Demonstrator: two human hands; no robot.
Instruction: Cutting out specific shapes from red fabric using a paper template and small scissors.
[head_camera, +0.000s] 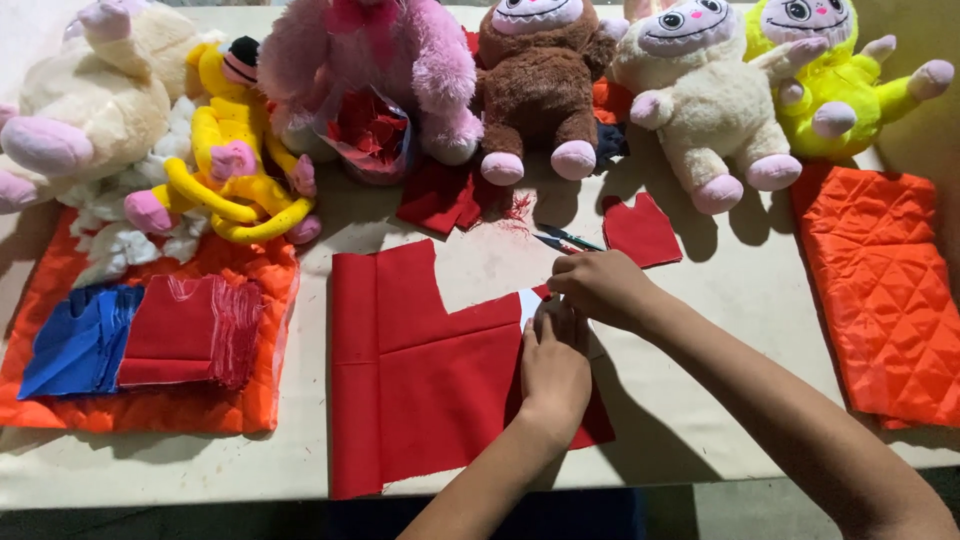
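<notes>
Plush toys line the top of the pale surface (700, 300). At centre frame, the left hand (553, 368) lies flat, fingers extended, pressing red cloth (430, 370); the right hand (600, 285) curls closed around small scissors (562, 240) just above the cloth's notched edge.

A plain red cloth (420, 370) lies at the near edge of the pale beige counter (720, 300). Orange diamond-quilted fabric (880, 290) sits at the right edge, and more of it at the left edge under folded blue cloth (80, 340) and a red stack (190, 330). Along the far edge: cream, yellow, pink, brown and lime plush toys.
</notes>
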